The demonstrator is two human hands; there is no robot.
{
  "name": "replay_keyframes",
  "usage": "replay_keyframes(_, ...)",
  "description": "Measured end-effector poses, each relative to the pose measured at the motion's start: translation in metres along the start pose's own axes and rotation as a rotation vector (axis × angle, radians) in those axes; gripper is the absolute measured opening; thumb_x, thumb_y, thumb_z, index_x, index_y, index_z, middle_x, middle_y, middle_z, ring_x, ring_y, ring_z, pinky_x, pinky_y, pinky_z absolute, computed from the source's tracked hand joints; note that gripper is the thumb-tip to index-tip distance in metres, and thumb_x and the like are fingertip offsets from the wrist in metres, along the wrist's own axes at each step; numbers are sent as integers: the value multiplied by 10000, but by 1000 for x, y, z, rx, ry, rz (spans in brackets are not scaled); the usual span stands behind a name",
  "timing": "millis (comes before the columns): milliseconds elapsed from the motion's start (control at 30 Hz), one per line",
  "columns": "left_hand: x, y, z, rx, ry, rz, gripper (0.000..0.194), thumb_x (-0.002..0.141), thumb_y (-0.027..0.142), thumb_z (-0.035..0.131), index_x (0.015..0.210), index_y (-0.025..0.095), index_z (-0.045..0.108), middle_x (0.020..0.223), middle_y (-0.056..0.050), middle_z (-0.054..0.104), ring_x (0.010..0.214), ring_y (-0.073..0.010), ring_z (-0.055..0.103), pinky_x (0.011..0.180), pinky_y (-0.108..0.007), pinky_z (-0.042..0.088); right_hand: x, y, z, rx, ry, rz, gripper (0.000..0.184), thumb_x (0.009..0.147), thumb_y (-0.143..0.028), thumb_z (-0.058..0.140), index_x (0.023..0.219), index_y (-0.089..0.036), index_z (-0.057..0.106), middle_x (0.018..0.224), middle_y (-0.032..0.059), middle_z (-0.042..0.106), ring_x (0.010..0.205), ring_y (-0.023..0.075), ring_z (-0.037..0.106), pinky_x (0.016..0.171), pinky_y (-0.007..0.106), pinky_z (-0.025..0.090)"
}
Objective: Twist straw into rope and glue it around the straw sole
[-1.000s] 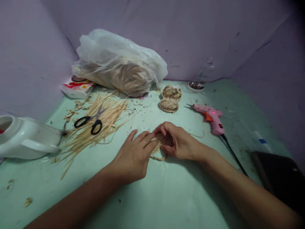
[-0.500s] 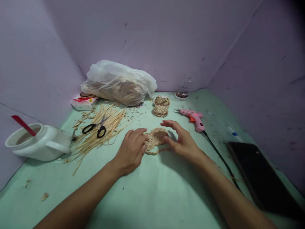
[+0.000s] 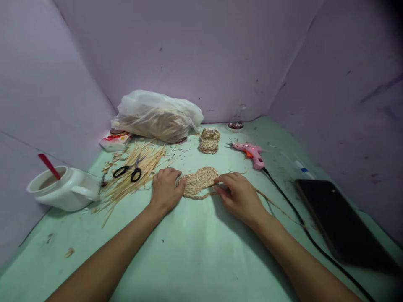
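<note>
A flat sole-shaped piece of coiled straw braid (image 3: pixel 200 181) lies on the table in front of me. My left hand (image 3: pixel 166 188) is at its left end, fingers curled around the edge and thumb on the rim. At the right edge, my right hand (image 3: pixel 237 193) pinches with thumb and forefinger the loose straw braid (image 3: pixel 277 206), which runs from the piece, under the hand and off to the right. The exact grip point is partly hidden by the fingers. Behind lies a smaller straw piece (image 3: pixel 208 146) with coiled rounds.
Black-handled scissors (image 3: pixel 136 174) lie on loose straw strips (image 3: pixel 147 161) at left, beside a white pot (image 3: pixel 74 188). A plastic bag (image 3: pixel 157 117) and small box (image 3: pixel 116 141) stand behind. A pink glue gun (image 3: pixel 252 153), its cord, and a dark phone (image 3: pixel 340 222) are right.
My right hand has gone from spread over the piece to a pinch at its right edge. My left hand has drawn back leftward, and more of the piece shows. The view has shifted slightly.
</note>
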State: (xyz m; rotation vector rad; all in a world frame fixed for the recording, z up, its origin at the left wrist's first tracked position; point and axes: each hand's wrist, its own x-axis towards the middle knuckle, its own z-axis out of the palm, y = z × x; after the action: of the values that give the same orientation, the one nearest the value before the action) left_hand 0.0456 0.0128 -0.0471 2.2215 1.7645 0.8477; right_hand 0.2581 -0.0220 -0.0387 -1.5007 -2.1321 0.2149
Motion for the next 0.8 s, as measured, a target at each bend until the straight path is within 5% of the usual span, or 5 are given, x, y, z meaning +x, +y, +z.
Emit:
replay_keyframes(133,0,5,-2,-62,-11,-45,150,688,304,575,748,172,613,842,-78,577,911,-286,481,851,-465,312,2,-5,5,-125,-8,120,310,790,-227,549,1089,-156,584,1060,108,643,985,294,526,817,422,392)
replay_keyframes(233,-1,8,-6,-207,-27,-96,129,671,299,586,711,183,548,743,-28,534,780,-218,487,761,-387,363,4,-5,8,-102,-16,145,328,782,-209,546,1106,-164,569,1049,101,652,989,291,539,845,441,379)
replay_keyframes(467,-5,20,-5,-840,-179,-401,311,654,418,611,768,197,425,472,86,443,402,-87,405,418,-205,326,6,6,11,115,169,87,392,766,-145,480,1156,-174,498,1081,110,646,945,235,594,894,464,373)
replay_keyframes(700,-2,12,-9,-1208,-101,-534,477,556,336,758,879,178,444,578,69,555,467,-76,503,440,-168,376,6,24,-24,360,512,371,371,784,-295,503,1134,-170,498,1130,142,602,858,220,627,734,388,479)
replay_keyframes(800,-1,9,-12,-1370,-99,-590,528,524,251,798,934,164,478,600,53,597,486,-84,533,458,-167,396,17,49,-52,280,557,534,388,810,-368,450,1127,-150,497,1075,147,626,833,202,633,684,332,486)
